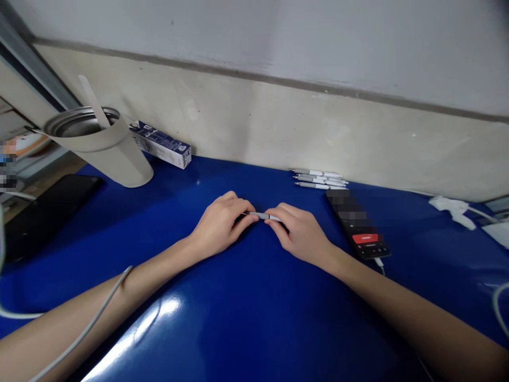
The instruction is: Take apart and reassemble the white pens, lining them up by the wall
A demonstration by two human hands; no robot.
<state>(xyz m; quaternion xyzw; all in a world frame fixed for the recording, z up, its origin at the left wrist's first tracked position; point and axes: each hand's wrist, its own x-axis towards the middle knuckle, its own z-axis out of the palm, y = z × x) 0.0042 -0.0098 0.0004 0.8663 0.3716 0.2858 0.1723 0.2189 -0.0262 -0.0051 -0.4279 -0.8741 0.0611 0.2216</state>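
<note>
Glossy deep-blue tabletop, white-and-grey pens, navy-and-white box, beige tumbler

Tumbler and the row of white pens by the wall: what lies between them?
In the head view, a blue-and-white carton lies between the beige tumbler and the white pens, against the wall and nearer the tumbler.
</note>
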